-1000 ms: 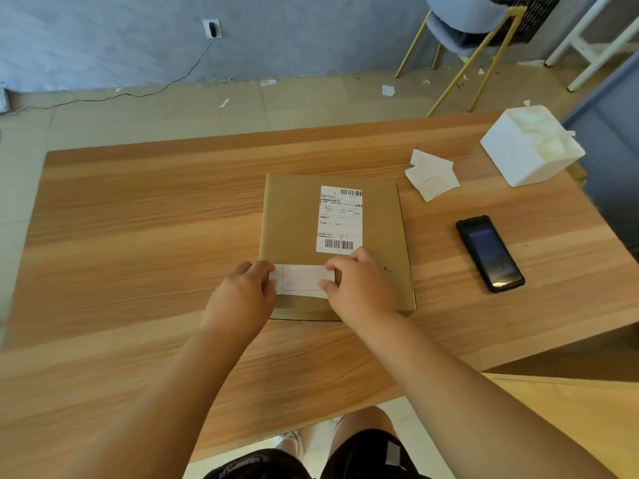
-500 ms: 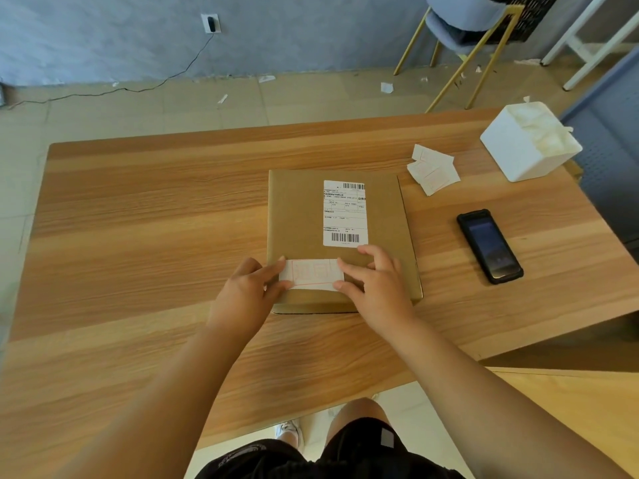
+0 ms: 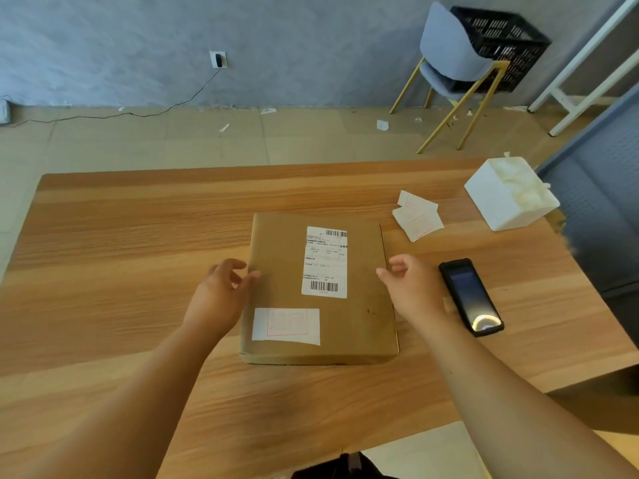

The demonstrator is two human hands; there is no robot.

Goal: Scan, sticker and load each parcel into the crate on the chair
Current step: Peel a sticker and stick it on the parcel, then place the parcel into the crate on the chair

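A flat brown cardboard parcel (image 3: 359,305) lies in the middle of the wooden table (image 3: 121,271). It carries a white shipping label (image 3: 325,262) and, near its front left corner, a white sticker with a red print (image 3: 286,326). My left hand (image 3: 221,295) is at the parcel's left edge, fingers apart, fingertips touching or almost touching the edge. My right hand (image 3: 411,288) hovers at the right edge, fingers apart, holding nothing. A black handheld scanner (image 3: 471,297) lies to the right. The black crate (image 3: 501,43) sits on the blue chair (image 3: 449,57) at the back right.
Loose white stickers (image 3: 416,219) lie right of the parcel's far corner. A white foam box (image 3: 508,193) stands at the table's right edge. A cable runs along the floor from a wall socket (image 3: 218,59). Paper scraps litter the floor.
Both hands have left the sticker, which now stays flat on the parcel, and have spread apart to the parcel's left and right edges. The view has tilted up.
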